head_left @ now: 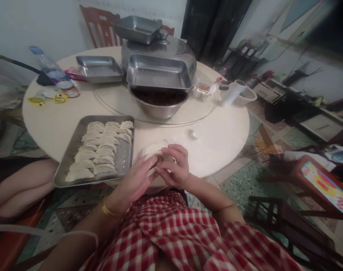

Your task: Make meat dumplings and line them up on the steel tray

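Note:
Close to my body, above the near table edge, both hands meet around a dumpling (154, 153) whose pale dough is partly hidden by my fingers. My left hand (139, 175) cups it from the left, closed on it with the thumb along its side. The fingers of my right hand (175, 163) pinch the dough from the other side. Just beyond lies a whitish patch, perhaps wrappers, too covered to make out. To the left, a metal tray (124, 158) carries several folded dumplings (99, 148) in rows.
A metal bowl (158, 109) of dark filling stands on the glass turntable (199, 113), a second tray (159, 73) resting over it. Behind is a large lidded pan (185, 52). A bottle (51, 69), jar (68, 89) and basket (246, 97) line the sides. Someone's legs (25, 182) are at left.

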Demonstrator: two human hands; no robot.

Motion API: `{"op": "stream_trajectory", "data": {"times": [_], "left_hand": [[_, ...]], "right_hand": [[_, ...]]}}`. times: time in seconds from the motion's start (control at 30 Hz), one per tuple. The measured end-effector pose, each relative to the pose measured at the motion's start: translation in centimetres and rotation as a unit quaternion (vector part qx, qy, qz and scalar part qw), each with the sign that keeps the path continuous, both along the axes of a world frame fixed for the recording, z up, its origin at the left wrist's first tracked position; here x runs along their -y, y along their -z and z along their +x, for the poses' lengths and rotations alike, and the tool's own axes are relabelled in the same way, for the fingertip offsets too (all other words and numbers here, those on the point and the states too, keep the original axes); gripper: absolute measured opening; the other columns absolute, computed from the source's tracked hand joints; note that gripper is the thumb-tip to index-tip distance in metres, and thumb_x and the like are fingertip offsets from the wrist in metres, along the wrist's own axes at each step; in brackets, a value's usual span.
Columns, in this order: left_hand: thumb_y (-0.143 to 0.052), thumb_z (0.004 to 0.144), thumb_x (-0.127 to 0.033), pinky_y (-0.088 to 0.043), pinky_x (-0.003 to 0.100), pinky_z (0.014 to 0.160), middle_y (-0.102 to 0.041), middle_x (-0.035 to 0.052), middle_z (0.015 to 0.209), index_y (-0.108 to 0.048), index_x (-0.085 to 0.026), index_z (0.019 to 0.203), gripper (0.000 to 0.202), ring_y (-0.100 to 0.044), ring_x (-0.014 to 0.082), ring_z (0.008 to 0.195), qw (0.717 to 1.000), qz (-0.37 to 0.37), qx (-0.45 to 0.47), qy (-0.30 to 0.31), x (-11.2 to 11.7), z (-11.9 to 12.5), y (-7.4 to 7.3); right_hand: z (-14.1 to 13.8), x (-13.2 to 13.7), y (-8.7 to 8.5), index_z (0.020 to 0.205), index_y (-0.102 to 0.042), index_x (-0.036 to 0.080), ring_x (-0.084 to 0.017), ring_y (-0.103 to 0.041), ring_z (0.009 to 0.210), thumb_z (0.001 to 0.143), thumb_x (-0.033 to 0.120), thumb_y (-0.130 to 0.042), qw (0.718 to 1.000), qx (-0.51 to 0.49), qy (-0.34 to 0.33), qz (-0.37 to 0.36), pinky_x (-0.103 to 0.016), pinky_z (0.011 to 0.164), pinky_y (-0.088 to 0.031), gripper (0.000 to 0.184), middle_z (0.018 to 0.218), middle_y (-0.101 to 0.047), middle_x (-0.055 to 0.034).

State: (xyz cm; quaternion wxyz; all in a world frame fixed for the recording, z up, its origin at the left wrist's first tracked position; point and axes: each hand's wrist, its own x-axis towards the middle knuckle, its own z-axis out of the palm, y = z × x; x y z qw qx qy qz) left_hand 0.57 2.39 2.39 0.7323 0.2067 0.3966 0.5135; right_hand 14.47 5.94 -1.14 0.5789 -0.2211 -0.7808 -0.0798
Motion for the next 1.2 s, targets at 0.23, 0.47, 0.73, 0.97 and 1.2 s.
{"op": "stream_trajectory", "data": {"times": [0.23, 0.47, 0.73, 0.97, 1.2], "left_hand": [[-0.075, 0.074, -0.032, -0.054, 0.025, 0.081, -0.074, 0.0068, 0.103, -0.076, -0.017, 0.087, 0.02, -0.065, 0.021, 0.102, 0.997, 0.057, -0.026, 0.051, -0.2, -0.1, 0.1], [-0.068, 0.081, -0.043, -0.055, 0.04, 0.093, -0.074, 0.0081, 0.11, -0.075, -0.018, 0.1, 0.032, -0.064, 0.0283, 0.112, 0.996, 0.078, -0.028, 0.023, -0.3, -0.2, 0.9], [-0.075, 0.074, -0.045, -0.05, 0.041, 0.101, -0.074, 0.008, 0.106, -0.075, -0.018, 0.102, 0.039, -0.065, 0.0281, 0.11, 0.989, 0.124, -0.076, 0.042, -0.6, 0.0, 1.1], [-0.075, 0.075, -0.041, -0.049, 0.039, 0.101, -0.071, 0.0072, 0.115, -0.073, -0.02, 0.106, 0.037, -0.062, 0.0263, 0.115, 0.992, 0.106, -0.07, 0.025, -0.4, 0.0, 1.0], [-0.064, 0.083, -0.051, -0.051, 0.037, 0.099, -0.055, 0.0057, 0.143, -0.06, -0.029, 0.131, 0.053, -0.048, 0.0264, 0.134, 0.997, 0.055, -0.049, -0.029, 0.2, -0.2, 0.1]], "right_hand": [[-0.4, 0.1, -0.2, 0.094, -0.058, 0.026, -0.024, -0.055, 0.112, 0.085, 0.02, -0.06, 0.998, -0.029, -0.001, -0.061, -0.044, 0.089, -0.052, 0.011, 0.115, -0.062, -0.0078], [-1.1, 0.1, -0.6, 0.09, -0.057, 0.024, -0.024, -0.055, 0.112, 0.086, 0.019, -0.058, 0.987, -0.081, 0.022, -0.136, -0.044, 0.094, -0.049, 0.006, 0.116, -0.06, -0.0089], [-1.5, -0.1, 0.0, 0.097, -0.06, 0.022, -0.024, -0.054, 0.116, 0.089, 0.025, -0.053, 0.97, -0.068, 0.037, -0.231, -0.047, 0.098, -0.048, 0.01, 0.124, -0.058, -0.0121], [-1.1, -0.8, 0.6, 0.111, -0.063, 0.025, -0.022, -0.053, 0.125, 0.096, 0.029, -0.046, 0.948, -0.022, -0.072, -0.31, -0.045, 0.101, -0.049, 0.023, 0.14, -0.051, -0.0109], [-1.6, -0.5, 0.7, 0.095, -0.064, 0.023, -0.021, -0.052, 0.131, 0.095, 0.033, -0.052, 0.906, -0.122, -0.178, -0.364, -0.044, 0.105, -0.049, 0.016, 0.139, -0.054, -0.0109]]}}
